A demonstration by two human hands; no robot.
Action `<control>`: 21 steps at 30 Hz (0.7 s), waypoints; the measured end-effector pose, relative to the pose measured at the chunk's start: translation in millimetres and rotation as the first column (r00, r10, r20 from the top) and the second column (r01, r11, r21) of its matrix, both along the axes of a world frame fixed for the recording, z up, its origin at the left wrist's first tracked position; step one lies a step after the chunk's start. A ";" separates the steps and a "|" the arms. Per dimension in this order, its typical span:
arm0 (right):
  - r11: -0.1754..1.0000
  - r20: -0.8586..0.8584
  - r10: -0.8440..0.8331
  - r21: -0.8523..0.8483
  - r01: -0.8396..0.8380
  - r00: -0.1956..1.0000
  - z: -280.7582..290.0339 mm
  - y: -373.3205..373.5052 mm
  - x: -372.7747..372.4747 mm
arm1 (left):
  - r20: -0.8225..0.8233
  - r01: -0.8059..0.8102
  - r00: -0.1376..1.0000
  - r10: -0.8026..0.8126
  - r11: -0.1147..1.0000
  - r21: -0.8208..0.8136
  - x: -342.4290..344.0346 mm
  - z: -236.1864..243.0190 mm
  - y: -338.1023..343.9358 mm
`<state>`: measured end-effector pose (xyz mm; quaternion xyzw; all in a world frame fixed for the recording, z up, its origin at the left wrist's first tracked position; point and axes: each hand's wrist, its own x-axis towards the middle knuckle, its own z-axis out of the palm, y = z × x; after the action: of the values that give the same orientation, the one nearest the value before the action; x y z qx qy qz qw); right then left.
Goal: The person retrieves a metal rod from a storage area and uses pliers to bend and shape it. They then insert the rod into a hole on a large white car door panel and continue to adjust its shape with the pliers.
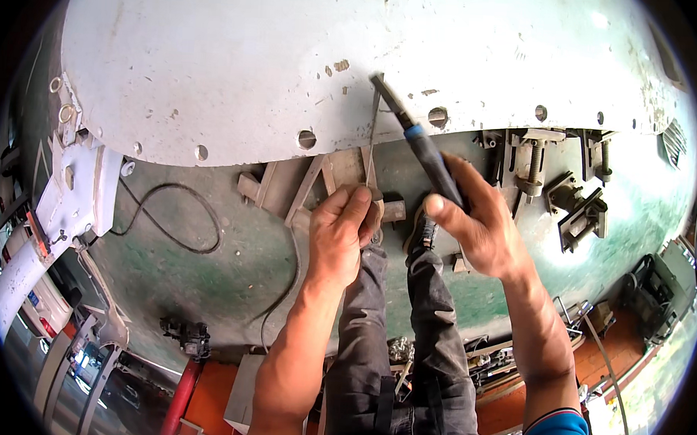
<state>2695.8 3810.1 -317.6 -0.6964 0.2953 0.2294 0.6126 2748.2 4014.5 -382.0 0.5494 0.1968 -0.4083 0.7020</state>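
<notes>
My right hand (480,223) is closed round the dark grip of a stick-like tool (427,151) with a blue collar and a narrow dark tip. The tool slants up and left across the lower edge of a large white, scuffed panel (238,65). Whether its tip touches the panel I cannot tell. My left hand (337,226) pinches a brownish, rounded piece (372,218) whose kind is not clear. A thin strip (373,129) rises from near those fingers toward the tool's tip. Whether it joins the held piece is unclear.
Round holes, such as one hole (307,139), line the panel's lower edge. Metal clamps (533,167) with threaded bolts are at the right. A dark cable (207,246) loops over the green floor (159,275). Metal frame pieces (307,186) lie under the panel, near my shoes.
</notes>
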 end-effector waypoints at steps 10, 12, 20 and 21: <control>0.997 0.016 -0.054 0.062 0.053 0.998 1.1 -2.9 -2.9 | 0.004 -0.053 0.999 0.053 0.989 0.136 -5.4 17.4 -10.1; 0.987 0.150 -0.134 0.113 0.117 0.980 13.0 -2.4 -4.2 | 0.024 -0.027 0.999 0.025 0.995 0.096 -3.9 16.0 -9.7; 0.961 0.077 -0.166 0.237 0.143 0.983 8.6 -2.7 -4.6 | 0.015 -0.001 1.000 -0.001 0.992 0.129 -3.0 18.2 -11.0; 0.957 -0.012 -0.172 0.234 0.170 0.985 3.8 -1.1 -0.3 | 0.029 0.021 0.999 -0.024 0.993 0.114 -1.4 16.5 -9.6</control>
<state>2695.5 3809.0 -313.8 -0.5922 0.3224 0.2059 0.7092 2746.7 4004.9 -365.5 0.5968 0.2030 -0.3960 0.6676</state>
